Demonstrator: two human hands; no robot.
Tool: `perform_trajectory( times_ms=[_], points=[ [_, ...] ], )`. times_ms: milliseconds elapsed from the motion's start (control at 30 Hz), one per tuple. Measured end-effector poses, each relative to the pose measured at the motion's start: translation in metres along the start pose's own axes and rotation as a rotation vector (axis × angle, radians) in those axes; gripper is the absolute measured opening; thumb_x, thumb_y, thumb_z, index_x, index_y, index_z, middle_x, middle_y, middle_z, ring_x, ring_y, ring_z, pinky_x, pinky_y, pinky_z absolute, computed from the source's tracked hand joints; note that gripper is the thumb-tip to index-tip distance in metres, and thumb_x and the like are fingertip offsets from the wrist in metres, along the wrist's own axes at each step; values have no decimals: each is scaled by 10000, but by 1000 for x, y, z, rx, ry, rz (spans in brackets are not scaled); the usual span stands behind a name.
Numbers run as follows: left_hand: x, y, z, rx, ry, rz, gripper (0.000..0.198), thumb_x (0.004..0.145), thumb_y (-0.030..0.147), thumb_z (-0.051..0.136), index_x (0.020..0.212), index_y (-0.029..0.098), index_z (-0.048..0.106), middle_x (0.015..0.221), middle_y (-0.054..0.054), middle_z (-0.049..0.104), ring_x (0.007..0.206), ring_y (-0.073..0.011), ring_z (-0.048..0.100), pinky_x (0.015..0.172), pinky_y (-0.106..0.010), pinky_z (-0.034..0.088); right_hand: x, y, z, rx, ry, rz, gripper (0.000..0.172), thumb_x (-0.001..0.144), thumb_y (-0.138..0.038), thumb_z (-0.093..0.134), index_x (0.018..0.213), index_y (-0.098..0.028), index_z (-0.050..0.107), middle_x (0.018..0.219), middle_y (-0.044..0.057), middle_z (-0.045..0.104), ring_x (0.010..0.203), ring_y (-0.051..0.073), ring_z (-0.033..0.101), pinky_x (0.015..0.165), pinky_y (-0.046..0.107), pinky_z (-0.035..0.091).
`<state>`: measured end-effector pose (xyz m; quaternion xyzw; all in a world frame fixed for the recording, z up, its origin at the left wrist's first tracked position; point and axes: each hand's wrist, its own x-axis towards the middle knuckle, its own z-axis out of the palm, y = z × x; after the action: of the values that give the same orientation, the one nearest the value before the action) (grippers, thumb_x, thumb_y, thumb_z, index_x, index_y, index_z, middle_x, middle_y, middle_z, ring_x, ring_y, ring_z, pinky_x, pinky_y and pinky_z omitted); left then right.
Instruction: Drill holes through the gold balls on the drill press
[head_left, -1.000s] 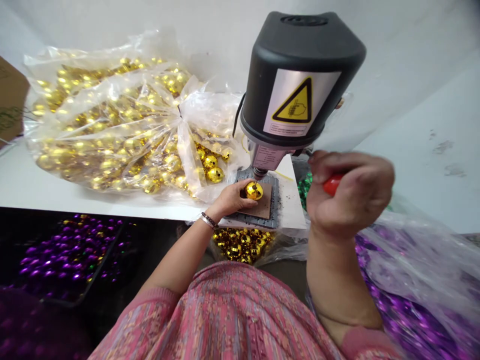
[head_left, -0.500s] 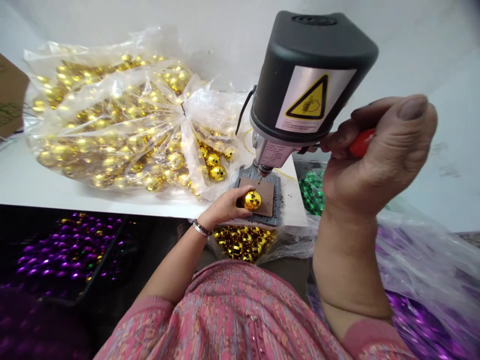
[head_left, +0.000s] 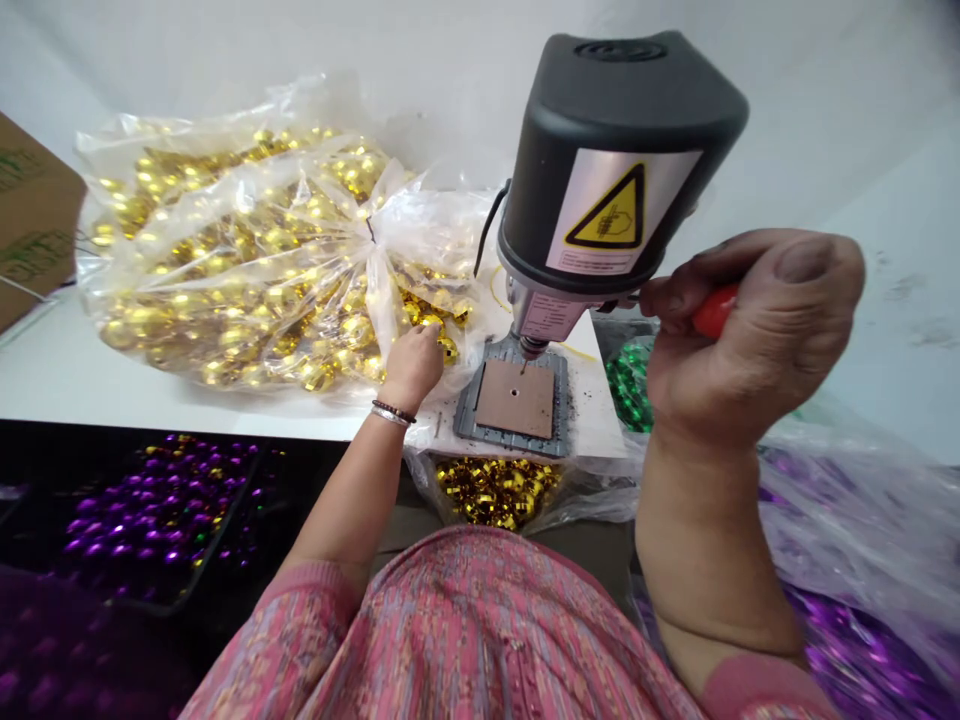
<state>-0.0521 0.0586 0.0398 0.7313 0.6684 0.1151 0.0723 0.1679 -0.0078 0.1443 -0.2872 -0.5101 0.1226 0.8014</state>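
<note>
left hand has moved since the earlier frame: off the board, over to the loose gold balls. right hand remains on the red knob.

nearest: pink patterned shirt. right hand raised, fingers wrapped round the knob, thumb uppermost. purple balls under clear film, lower right; further purple balls in shadow, lower left, a few gold and green among them. gold pieces in clear plastic just below the table edge.

on the white table: grey base, dark specks about it; brown board flat on top, one small hole in it. drill stands over the board, bit pointing down; contact cannot be judged. green balls beyond the table's right edge.

left hand: fingers curled, back of hand to camera, at the loose gold balls; cannot tell whether one is gripped. loose balls lie beside the tied neck of the big clear bag, itself full of gold balls.

far: carton at left, pale wall behind.
</note>
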Motion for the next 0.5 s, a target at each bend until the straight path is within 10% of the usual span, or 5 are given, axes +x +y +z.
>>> perform_trajectory(
  times_ms=[300, 500],
  points=[
    [1, -7, 16, 18, -126, 56, 518, 853, 377, 642, 1329, 183, 577, 1130, -158, 732, 1010, -301, 694, 831, -355, 491, -3, 2, -3, -71, -2, -60, 292, 939, -435, 540, 785, -192, 589, 604, -51, 525, 536, 46, 515, 524, 236, 358],
    [-11, -12, 2, -860, -147, 97, 571, 860, 451, 601, 1356, 175, 551, 1037, -77, 714, 848, -173, 668, 687, -260, 486, -2, 6, -3, -48, -3, -54, 314, 915, -468, 571, 778, -187, 603, 587, -51, 528, 512, 51, 508, 511, 251, 353]
  ],
)
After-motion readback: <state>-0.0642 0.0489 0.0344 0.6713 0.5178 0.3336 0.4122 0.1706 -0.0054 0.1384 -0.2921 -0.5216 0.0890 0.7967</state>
